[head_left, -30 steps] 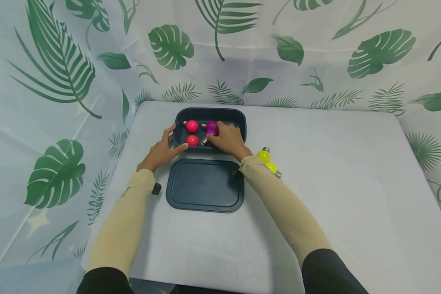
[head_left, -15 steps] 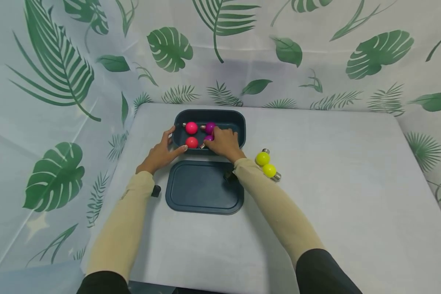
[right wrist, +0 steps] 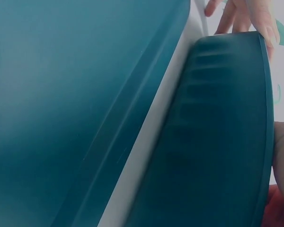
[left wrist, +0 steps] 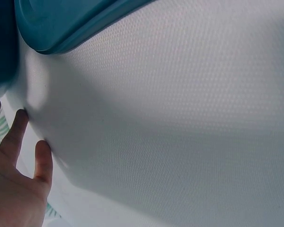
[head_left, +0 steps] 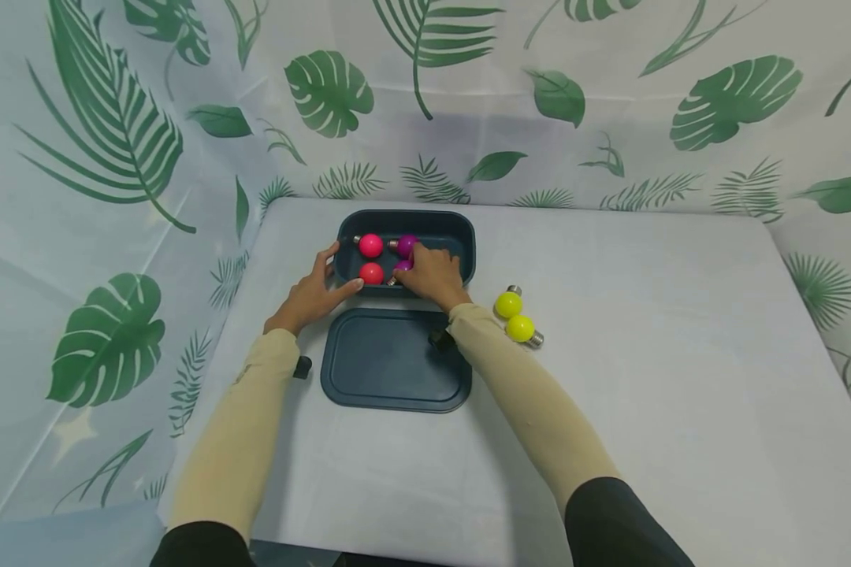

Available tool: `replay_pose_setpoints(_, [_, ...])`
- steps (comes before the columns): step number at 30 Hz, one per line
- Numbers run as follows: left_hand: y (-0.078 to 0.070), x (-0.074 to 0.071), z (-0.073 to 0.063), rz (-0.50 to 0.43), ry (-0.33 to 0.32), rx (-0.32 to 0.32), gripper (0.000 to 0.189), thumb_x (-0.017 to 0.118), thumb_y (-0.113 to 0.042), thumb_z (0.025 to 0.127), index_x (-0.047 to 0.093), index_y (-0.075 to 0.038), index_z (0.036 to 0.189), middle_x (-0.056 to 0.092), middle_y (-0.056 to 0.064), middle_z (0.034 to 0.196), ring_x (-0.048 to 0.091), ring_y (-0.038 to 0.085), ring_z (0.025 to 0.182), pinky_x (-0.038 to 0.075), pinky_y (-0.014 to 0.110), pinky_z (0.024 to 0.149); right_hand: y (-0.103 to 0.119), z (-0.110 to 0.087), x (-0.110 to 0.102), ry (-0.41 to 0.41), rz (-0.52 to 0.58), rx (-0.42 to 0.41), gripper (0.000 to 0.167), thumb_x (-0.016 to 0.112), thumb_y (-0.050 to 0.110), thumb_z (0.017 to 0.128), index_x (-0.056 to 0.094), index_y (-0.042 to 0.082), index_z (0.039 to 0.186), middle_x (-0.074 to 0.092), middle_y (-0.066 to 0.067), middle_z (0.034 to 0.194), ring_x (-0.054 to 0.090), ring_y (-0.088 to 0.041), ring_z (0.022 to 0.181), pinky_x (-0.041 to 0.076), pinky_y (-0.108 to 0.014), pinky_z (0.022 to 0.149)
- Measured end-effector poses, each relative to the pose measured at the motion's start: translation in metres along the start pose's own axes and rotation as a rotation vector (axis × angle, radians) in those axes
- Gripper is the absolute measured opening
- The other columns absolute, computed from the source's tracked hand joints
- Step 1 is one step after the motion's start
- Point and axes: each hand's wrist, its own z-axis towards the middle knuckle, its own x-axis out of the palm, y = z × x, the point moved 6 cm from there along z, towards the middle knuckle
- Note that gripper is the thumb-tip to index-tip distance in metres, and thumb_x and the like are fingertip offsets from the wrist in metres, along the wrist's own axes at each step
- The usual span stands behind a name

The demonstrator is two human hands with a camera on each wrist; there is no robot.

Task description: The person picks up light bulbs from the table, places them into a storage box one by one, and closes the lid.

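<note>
The left hand (head_left: pixel 308 295) rests against the left end of a dark teal rectangular box (head_left: pixel 450 223), its thumb at the front rim and fingers spread along the side. In the left wrist view its fingers (left wrist: pixel 15 137) look fairly straight. Inside the box, the right hand (head_left: pixel 436 276) holds a purple light bulb (head_left: pixel 403 266) near the front wall and hides part of it. Behind that bulb lies another purple bulb (head_left: pixel 406 245). Two pink-red bulbs, a rear bulb (head_left: pixel 370 246) and a front bulb (head_left: pixel 372 273), lie at the box's left.
A flat teal lid (head_left: pixel 390 362) lies in front of the box, partly under the right forearm. To the right, two yellow bulbs, a rear bulb (head_left: pixel 508 305) and a front bulb (head_left: pixel 521 328), rest on the white-covered table (head_left: pixel 645 378). A leaf-patterned cloth (head_left: pixel 468 142) hangs behind.
The right hand has moved slightly toward the front of the box, and the purple bulb at its fingers has come forward, apart from the rear one. The left hand keeps its place.
</note>
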Motion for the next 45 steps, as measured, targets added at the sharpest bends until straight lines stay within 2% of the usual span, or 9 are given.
replay_pose_setpoints(10, [0.000, 0.002, 0.000, -0.006, 0.007, 0.004, 0.101, 0.063, -0.073, 0.097, 0.005, -0.039, 0.172, 0.033, 0.021, 0.171, 0.030, 0.050, 0.155, 0.021, 0.071, 0.121, -0.001, -0.005, -0.005, 0.011, 0.014, -0.006, 0.044, 0.071, 0.043, 0.100, 0.065, 0.006, 0.122, 0.074, -0.015, 0.116, 0.062, -0.040, 0.116, 0.037, -0.063, 0.110])
replay_pose_setpoints(20, [-0.002, 0.001, -0.001, 0.004, -0.002, 0.006, 0.100, 0.062, -0.071, 0.098, 0.004, -0.037, 0.172, 0.032, 0.022, 0.171, 0.030, 0.050, 0.155, 0.022, 0.072, 0.121, -0.005, -0.021, -0.041, -0.068, 0.147, -0.074, 0.058, 0.066, 0.043, 0.104, 0.062, -0.001, 0.141, 0.070, -0.020, 0.129, 0.057, -0.041, 0.122, 0.037, -0.062, 0.109])
replay_pose_setpoints(23, [-0.001, 0.001, -0.001, 0.005, -0.005, 0.009, 0.100, 0.063, -0.071, 0.098, 0.004, -0.037, 0.172, 0.032, 0.022, 0.171, 0.030, 0.051, 0.155, 0.022, 0.072, 0.121, -0.013, -0.028, -0.052, -0.095, 0.239, -0.113, 0.059, 0.066, 0.040, 0.104, 0.060, -0.003, 0.144, 0.067, -0.022, 0.136, 0.054, -0.042, 0.129, 0.034, -0.062, 0.114])
replay_pose_setpoints(29, [0.001, 0.001, 0.001, 0.005, -0.002, 0.019, 0.104, 0.063, -0.074, 0.096, 0.004, -0.036, 0.173, 0.032, 0.022, 0.171, 0.030, 0.051, 0.155, 0.021, 0.073, 0.120, -0.035, -0.047, -0.076, -0.124, 0.385, -0.154, 0.061, 0.068, 0.038, 0.104, 0.055, 0.001, 0.151, 0.061, -0.022, 0.145, 0.048, -0.040, 0.140, 0.035, -0.059, 0.117])
replay_pose_setpoints(35, [0.001, 0.001, 0.002, 0.005, 0.002, 0.019, 0.104, 0.062, -0.075, 0.096, 0.003, -0.036, 0.173, 0.031, 0.022, 0.171, 0.029, 0.050, 0.156, 0.020, 0.074, 0.120, -0.057, -0.068, -0.091, -0.163, 0.414, -0.113, 0.063, 0.067, 0.038, 0.105, 0.052, 0.002, 0.154, 0.059, -0.021, 0.149, 0.044, -0.040, 0.144, 0.032, -0.059, 0.121])
replay_pose_setpoints(45, [0.000, 0.001, 0.001, 0.003, 0.000, 0.016, 0.104, 0.062, -0.074, 0.097, 0.003, -0.035, 0.173, 0.031, 0.022, 0.171, 0.029, 0.049, 0.156, 0.020, 0.073, 0.121, -0.104, -0.098, -0.093, -0.207, 0.427, -0.024, 0.065, 0.066, 0.042, 0.105, 0.051, 0.005, 0.156, 0.057, -0.019, 0.152, 0.044, -0.041, 0.145, 0.032, -0.064, 0.119])
